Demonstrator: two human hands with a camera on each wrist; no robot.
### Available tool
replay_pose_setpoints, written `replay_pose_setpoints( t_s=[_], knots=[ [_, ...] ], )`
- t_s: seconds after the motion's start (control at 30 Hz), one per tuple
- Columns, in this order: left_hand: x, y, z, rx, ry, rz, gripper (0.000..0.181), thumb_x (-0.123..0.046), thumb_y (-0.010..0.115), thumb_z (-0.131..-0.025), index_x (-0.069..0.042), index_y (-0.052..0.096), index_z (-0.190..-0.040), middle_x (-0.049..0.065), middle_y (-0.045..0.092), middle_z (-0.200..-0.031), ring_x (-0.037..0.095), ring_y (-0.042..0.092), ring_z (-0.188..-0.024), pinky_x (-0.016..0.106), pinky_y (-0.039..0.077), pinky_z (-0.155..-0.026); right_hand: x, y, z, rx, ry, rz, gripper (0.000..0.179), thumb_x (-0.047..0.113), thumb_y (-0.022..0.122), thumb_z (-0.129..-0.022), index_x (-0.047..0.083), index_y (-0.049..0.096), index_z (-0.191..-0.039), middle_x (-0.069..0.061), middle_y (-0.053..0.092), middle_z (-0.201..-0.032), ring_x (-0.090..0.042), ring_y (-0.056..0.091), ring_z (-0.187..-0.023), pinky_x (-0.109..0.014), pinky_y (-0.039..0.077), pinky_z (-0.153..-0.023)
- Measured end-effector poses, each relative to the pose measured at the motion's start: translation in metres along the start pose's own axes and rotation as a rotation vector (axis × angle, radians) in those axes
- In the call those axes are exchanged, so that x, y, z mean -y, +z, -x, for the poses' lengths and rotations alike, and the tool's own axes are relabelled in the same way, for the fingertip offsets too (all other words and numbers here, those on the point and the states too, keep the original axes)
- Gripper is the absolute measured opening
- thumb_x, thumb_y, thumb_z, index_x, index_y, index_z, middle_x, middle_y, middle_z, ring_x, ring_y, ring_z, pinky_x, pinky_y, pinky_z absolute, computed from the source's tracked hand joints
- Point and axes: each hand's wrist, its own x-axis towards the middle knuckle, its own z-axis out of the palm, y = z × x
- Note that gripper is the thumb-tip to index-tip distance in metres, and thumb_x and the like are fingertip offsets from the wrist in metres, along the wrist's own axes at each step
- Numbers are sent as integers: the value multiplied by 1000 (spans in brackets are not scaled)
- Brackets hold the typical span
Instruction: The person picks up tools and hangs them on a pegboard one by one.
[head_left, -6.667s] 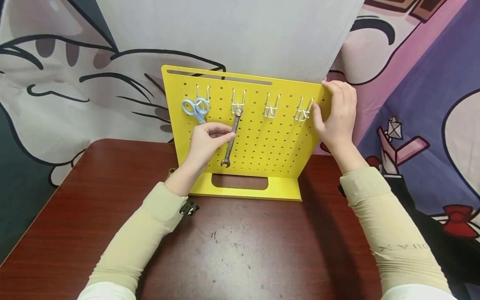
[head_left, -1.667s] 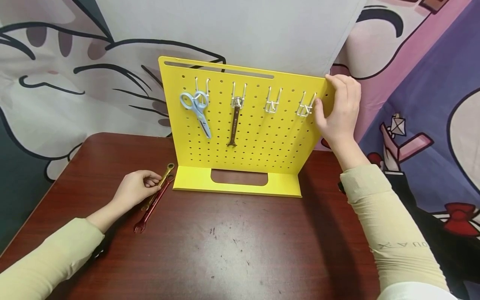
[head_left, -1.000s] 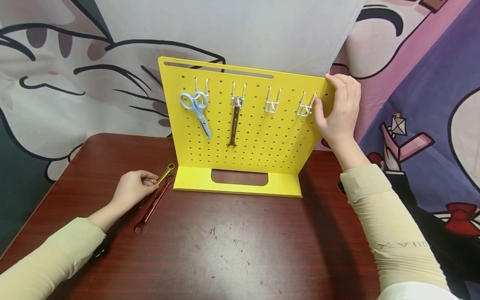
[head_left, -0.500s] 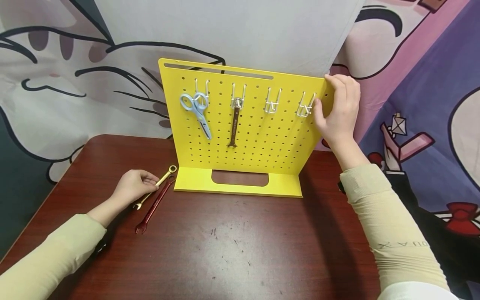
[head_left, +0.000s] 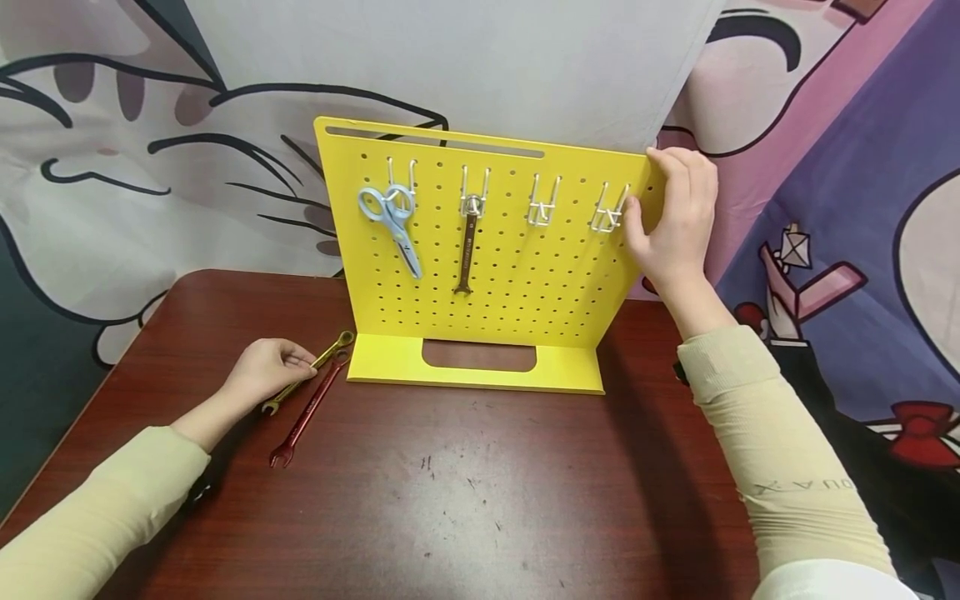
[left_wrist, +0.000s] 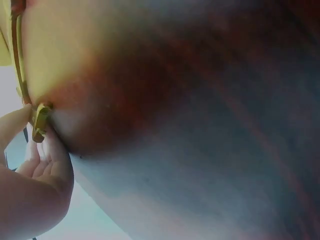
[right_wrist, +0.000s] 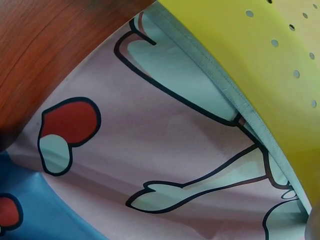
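Note:
My left hand [head_left: 266, 375] pinches a gold wrench [head_left: 330, 353] between thumb and fingers, low at the table's left side. Its ring end points to the board and its open jaw shows below the hand; the left wrist view shows that wrench [left_wrist: 41, 122] end-on. Alongside lies a red wrench [head_left: 311, 412]. My right hand [head_left: 678, 221] grips the upper right edge of a yellow pegboard [head_left: 540, 312], thumb in front. Blue scissors [head_left: 396, 218] and a dark wrench [head_left: 467, 250] hang from its two left hooks. The two right hooks [head_left: 542, 208] hold nothing.
The pegboard stands on its yellow base [head_left: 386, 358] on a brown wooden table [head_left: 480, 483]. Close behind it are a white panel [head_left: 480, 58] and printed cartoon cloth [head_left: 247, 192]. The right wrist view shows mostly cloth [right_wrist: 125, 150] and the board's edge.
My left hand has left the dark wrench, which now hangs from the second hook, and gone down left to the gold wrench. That wrench has turned slightly in my fingers. My right hand stays put.

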Motion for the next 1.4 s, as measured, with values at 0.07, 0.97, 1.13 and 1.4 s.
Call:
replay_pose_setpoints(
  t_s=[0.07,0.97,1.13,1.4],
  knots=[
    [1,-2,0,3,-8,6,22,-12,78,-91,8,78,-101,17,79,-90,12,70,-79,23,54,-69,0,1,0,3,1,4,49,20,63,-91,-1,63,-135,-27,62,-130,-45,51,-127,-49,34,-120],
    [-48,-14,21,-213,30,317,30,-11,79,-95,9,74,-117,-19,74,-84,-14,64,-76,12,52,-66,-4,-1,2,2,1,6,49,20,63,-90,-1,63,-134,-27,62,-130,-45,51,-126,-49,35,-120],
    [-63,-10,21,-151,-9,470,35,-11,77,-96,10,70,-123,-30,69,-81,-12,69,-81,11,53,-72,-3,-1,1,7,-1,5,49,21,63,-91,-1,63,-135,-27,62,-130,-45,51,-127,-49,34,-120],
    [-84,-1,20,-99,16,699,17,-3,75,-96,-19,78,-102,-22,75,-84,-6,74,-84,11,58,-81,-3,1,0,8,-7,3,49,22,63,-91,-1,63,-135,-27,62,-130,-45,51,-127,-49,34,-120]
  ],
)
